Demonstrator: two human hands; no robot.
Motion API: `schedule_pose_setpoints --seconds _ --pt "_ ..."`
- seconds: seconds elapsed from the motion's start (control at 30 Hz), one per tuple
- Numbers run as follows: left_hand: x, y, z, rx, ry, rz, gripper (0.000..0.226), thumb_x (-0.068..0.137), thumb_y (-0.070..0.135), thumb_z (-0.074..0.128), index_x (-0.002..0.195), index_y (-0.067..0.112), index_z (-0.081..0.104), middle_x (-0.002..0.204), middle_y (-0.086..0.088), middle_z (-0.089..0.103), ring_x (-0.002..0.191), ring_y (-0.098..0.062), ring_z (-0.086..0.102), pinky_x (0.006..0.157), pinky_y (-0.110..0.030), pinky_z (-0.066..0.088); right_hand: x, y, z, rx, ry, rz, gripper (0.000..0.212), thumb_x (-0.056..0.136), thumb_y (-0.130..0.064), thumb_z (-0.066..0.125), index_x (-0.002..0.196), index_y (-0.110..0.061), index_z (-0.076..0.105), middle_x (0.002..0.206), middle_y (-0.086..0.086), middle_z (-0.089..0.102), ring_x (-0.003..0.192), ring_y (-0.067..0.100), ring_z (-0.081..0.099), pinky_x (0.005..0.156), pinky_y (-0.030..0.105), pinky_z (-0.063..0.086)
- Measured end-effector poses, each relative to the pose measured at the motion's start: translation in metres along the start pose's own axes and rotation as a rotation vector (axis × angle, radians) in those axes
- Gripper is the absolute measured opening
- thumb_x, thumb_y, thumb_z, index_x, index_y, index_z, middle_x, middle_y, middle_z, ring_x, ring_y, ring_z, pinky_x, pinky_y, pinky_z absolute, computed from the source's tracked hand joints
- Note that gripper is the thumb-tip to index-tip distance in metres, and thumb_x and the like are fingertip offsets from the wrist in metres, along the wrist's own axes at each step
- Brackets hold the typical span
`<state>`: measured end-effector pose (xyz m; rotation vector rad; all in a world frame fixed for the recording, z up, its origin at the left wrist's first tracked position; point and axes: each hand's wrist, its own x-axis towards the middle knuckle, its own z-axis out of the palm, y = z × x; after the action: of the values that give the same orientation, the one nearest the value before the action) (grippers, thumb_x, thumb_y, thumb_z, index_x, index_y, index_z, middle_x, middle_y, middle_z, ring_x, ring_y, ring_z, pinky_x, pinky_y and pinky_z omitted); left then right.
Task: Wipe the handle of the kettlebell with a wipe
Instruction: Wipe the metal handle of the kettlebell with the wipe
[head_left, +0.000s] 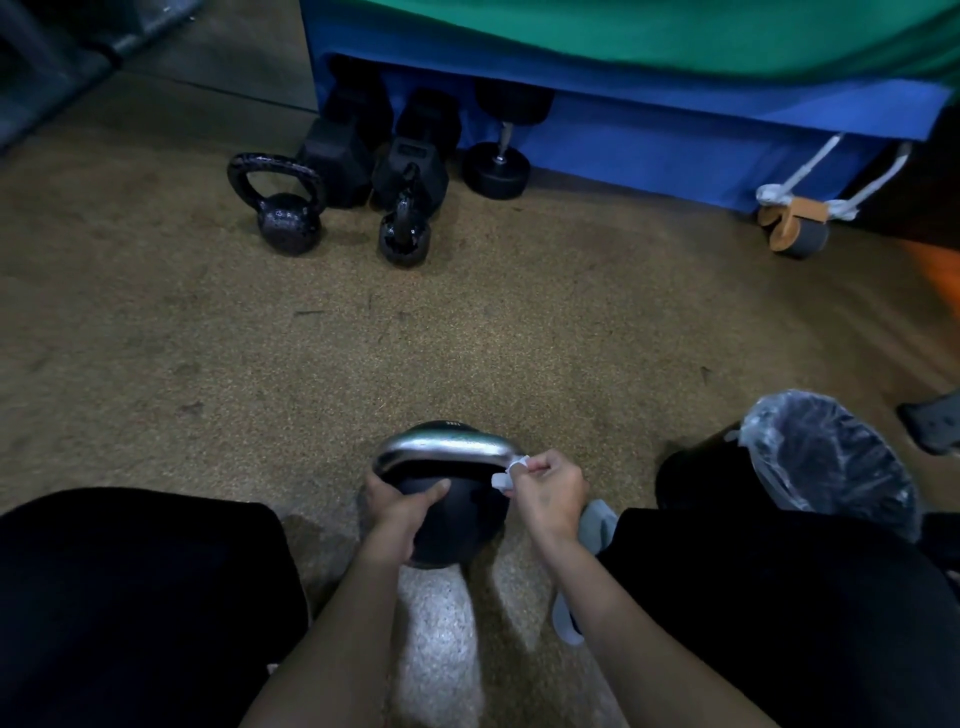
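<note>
Kettlebell (460, 519) clasped at 9 o'clock by left hand (397, 506); wipe (506, 474) pinched on handle (441, 447) at 3 o'clock by right hand (550, 493).

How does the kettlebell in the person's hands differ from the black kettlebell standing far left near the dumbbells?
Handle: the held kettlebell has a shiny silver handle; the far kettlebell has a black one, rough-looking like its body. State: the left hand grips the held kettlebell and the right hand presses a wipe on its handle; the far kettlebell stands untouched, upright on the floor. Both have dark round bodies.
</note>
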<state>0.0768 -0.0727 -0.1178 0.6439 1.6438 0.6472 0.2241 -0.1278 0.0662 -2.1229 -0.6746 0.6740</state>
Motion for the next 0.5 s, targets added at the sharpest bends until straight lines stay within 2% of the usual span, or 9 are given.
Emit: schedule_pose_setpoints --seconds 0.07,0.13,0.27,0.33,0.43,0.5 --pt "0.000 0.000 0.000 -0.003 0.000 -0.004 0.134 0.017 0.064 0.094 0.137 0.047 0.036 0.153 -0.001 0.056 0.139 -0.041 0.055 0.102 -0.076 0.049 0.004 -0.004 -0.004 -0.034 0.023 -0.047 0.008 0.079 -0.012 0.065 0.070 -0.013 0.064 0.061 -0.004 0.062 0.063 0.016 0.061 0.064 0.020 0.046" --pt "-0.007 0.005 -0.001 -0.003 -0.006 -0.008 0.136 0.018 0.063 0.094 0.139 0.045 0.036 0.155 0.000 0.054 0.141 -0.041 0.052 0.104 -0.077 0.048 0.011 -0.008 -0.008 -0.047 0.013 -0.057 0.005 0.082 -0.011 0.065 0.080 -0.011 0.069 0.064 -0.007 0.061 0.064 0.010 0.057 0.062 0.013 0.037" --pt "-0.012 0.009 -0.001 -0.016 -0.010 -0.013 0.140 0.017 0.062 0.094 0.142 0.042 0.035 0.155 -0.001 0.054 0.142 -0.041 0.052 0.104 -0.077 0.047 0.021 -0.009 -0.010 -0.062 -0.013 -0.068 0.006 0.078 -0.009 0.068 0.080 -0.006 0.073 0.066 0.001 0.064 0.065 0.014 0.059 0.064 0.019 0.042" --pt "-0.013 0.010 -0.001 -0.015 -0.008 -0.011 0.137 0.018 0.062 0.094 0.140 0.043 0.036 0.154 -0.001 0.054 0.141 -0.040 0.053 0.104 -0.076 0.048 0.024 -0.008 -0.010 -0.085 -0.031 -0.086 0.008 0.078 -0.008 0.067 0.081 -0.007 0.075 0.074 0.005 0.070 0.071 0.015 0.062 0.070 0.021 0.046" --pt "-0.013 0.010 0.000 -0.018 -0.009 -0.012 0.135 0.018 0.061 0.093 0.139 0.042 0.037 0.153 -0.001 0.055 0.140 -0.039 0.054 0.104 -0.075 0.048 0.031 -0.009 -0.012 -0.107 -0.102 -0.099 0.013 0.080 -0.007 0.065 0.087 -0.008 0.076 0.076 0.003 0.071 0.067 0.011 0.061 0.073 0.018 0.047" --pt "-0.006 0.004 0.000 -0.003 -0.009 -0.017 0.134 0.018 0.063 0.094 0.137 0.044 0.036 0.153 0.001 0.055 0.139 -0.039 0.054 0.104 -0.075 0.049 0.037 -0.008 -0.012 -0.114 -0.115 -0.091 0.012 0.079 -0.007 0.067 0.087 -0.007 0.076 0.079 0.005 0.073 0.067 0.010 0.061 0.076 0.021 0.051"
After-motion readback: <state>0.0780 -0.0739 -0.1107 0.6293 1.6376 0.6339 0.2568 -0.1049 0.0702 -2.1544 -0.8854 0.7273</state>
